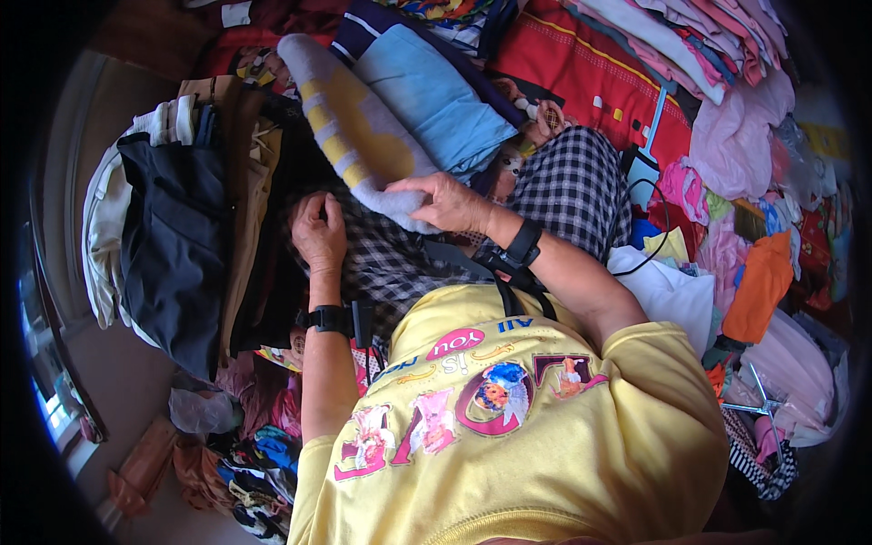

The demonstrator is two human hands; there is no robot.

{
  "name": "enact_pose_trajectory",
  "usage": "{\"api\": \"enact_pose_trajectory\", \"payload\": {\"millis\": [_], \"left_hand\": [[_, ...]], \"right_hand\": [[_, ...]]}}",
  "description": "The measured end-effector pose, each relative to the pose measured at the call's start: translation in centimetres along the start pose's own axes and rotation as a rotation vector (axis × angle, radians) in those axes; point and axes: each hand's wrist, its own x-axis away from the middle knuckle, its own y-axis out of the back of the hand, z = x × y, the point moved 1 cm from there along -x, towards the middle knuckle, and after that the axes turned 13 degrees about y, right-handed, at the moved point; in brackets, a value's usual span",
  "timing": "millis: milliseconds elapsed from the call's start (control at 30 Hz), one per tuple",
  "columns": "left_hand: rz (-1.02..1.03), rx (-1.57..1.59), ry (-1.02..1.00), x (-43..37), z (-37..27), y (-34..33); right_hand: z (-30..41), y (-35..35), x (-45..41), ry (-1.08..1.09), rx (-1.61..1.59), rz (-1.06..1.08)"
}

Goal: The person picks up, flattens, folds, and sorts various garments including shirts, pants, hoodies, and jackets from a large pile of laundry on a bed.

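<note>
A folded fleece piece in grey and yellow (364, 129) slants across the space before me, its far end raised. My right hand (446, 202) pinches its near end between thumb and fingers. My left hand (319, 228) is just left of that end, fingers curled; no cloth shows in it, and its palm side is hidden. Behind the fleece lies a light blue folded garment (436, 102) on a dark purple one (501, 99). Black-and-white checked trousers (569, 180) cover my bent legs below the hands.
To the left stands a tall stack of folded trousers, with a dark pair (174, 245) hanging over its side. Pink folded clothes (708, 41) are piled at upper right on a red patterned cloth (579, 75). Loose clothes, an orange cloth (759, 286) and plastic bags crowd the right.
</note>
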Motion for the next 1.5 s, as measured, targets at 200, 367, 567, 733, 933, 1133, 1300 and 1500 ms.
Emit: {"api": "enact_pose_trajectory", "payload": {"millis": [200,367,567,733,933,1133,1300,1500], "left_hand": [[0.002,0.002,0.003,0.0,-0.4,0.2],[-0.031,0.032,-0.011,0.0,-0.1,0.2],[-0.028,0.043,0.002,-0.1,-0.8,0.4],[-0.024,0.044,0.018,0.0,-0.4,0.3],[-0.008,0.036,0.053,-0.2,-0.8,0.5],[-0.003,0.030,0.069,-0.3,-0.9,0.7],[0.026,0.072,0.073,-0.7,-0.9,0.7],[0.005,0.049,0.076,-0.8,-0.9,0.4]], "right_hand": [[0.8,2.2,0.1,0.014,-0.140,-0.057],[1.1,7.3,1.3,-0.033,-0.138,-0.211],[-4.3,14.1,5.4,-0.151,0.175,-0.685],[-4.8,14.1,3.2,-0.164,0.399,-0.681],[-5.5,14.6,-2.3,-0.329,0.801,-0.239],[-4.3,13.7,-3.6,-0.296,0.263,-0.177],[-2.4,11.6,-4.5,-0.091,0.416,-0.197],[1.7,5.6,-5.9,-0.001,0.834,-0.002]]}}
